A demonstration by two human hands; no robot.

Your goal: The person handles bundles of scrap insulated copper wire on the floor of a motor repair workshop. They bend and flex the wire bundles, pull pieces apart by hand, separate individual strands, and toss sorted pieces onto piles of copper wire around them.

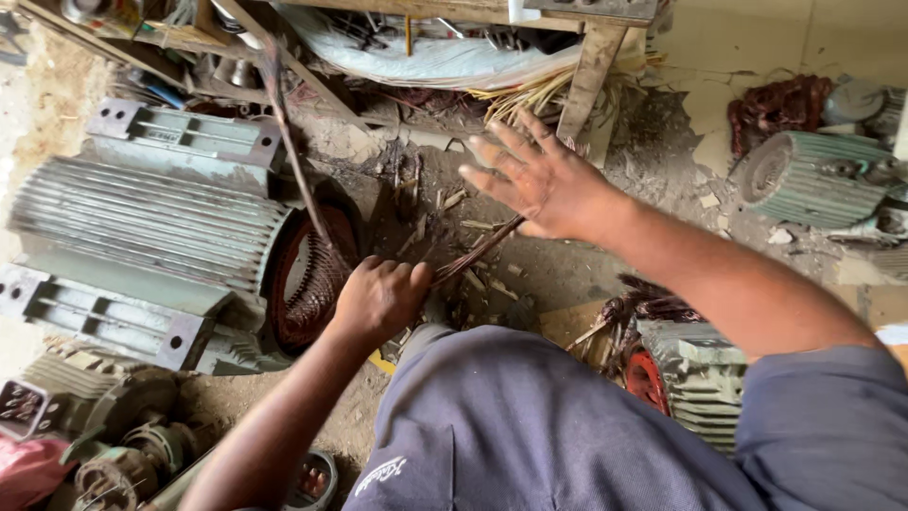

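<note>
Left hand (pixel 380 298), centre of frame, is fisted around a bundle of copper wire strands (pixel 478 251); fingers curl under, so the grip itself is hidden. Strands run up-right from the fist and pass beneath the right hand (pixel 544 180), which is spread flat, fingers splayed, palm down. Contact between palm and strands can't be confirmed; the hand covers that spot.

Big grey-green finned motor housing (pixel 142 237) lies on its side at left. Its open end faces the fist, showing reddish copper winding (pixel 312 284), partly blocked by the left wrist. A thin rod or wire (pixel 288 142) rises from the winding area toward upper left, blurred, probably another pulled strand.

Second finned motor (pixel 813 175) sits at right edge, cut off. Wooden bench leg (pixel 588 76) stands at top centre, with pale wire offcuts (pixel 530 95) beside it. Dirt floor (pixel 445 189) is littered with scraps. Smaller motor parts (pixel 113 454) at lower left are hard to make out.
</note>
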